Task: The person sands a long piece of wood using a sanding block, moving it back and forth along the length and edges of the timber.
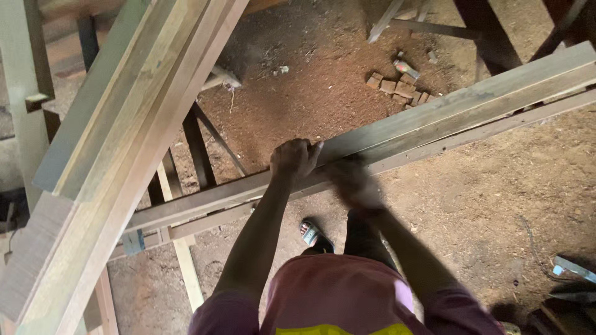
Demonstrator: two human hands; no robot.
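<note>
Lay long and flat across the middle, that grey-green wooden plank (434, 118), sloping up from 8 o'clock to 2 o'clock. Looked rough and dusty on top, with straight, sharp edges. Rested on a thinner wooden rail (205, 220) just below it, touching all the way along.

Gripped by the left hand (293, 159), fingers curled tight over the far edge of the plank, near the middle of the view. Touched by the right hand (355, 184) too, just beside the left one toward 4 o'clock, pressed on the near edge. Came out blurry, so could not tell if open or closed.

Showed two bare arms reaching up from 6 o'clock, out of a pink shirt (335, 294) with short sleeves. Showed a foot in a striped sandal (312, 234) on the ground under the plank.

Stood tall at 9 o'clock, a leaning stack of pale square timbers (118, 142), smooth and long, tilted from 7 o'clock up to 12 o'clock. Hid dark wooden legs (197, 149) behind it.

Spread all around, a brown dirt floor (496, 198), soft and crumbly with sawdust. Sat at 1 o'clock, a little heap of small wooden blocks (400, 87), short and chunky. Lay at 4 o'clock, some dark scraps and a shiny metal piece (574, 268).
</note>
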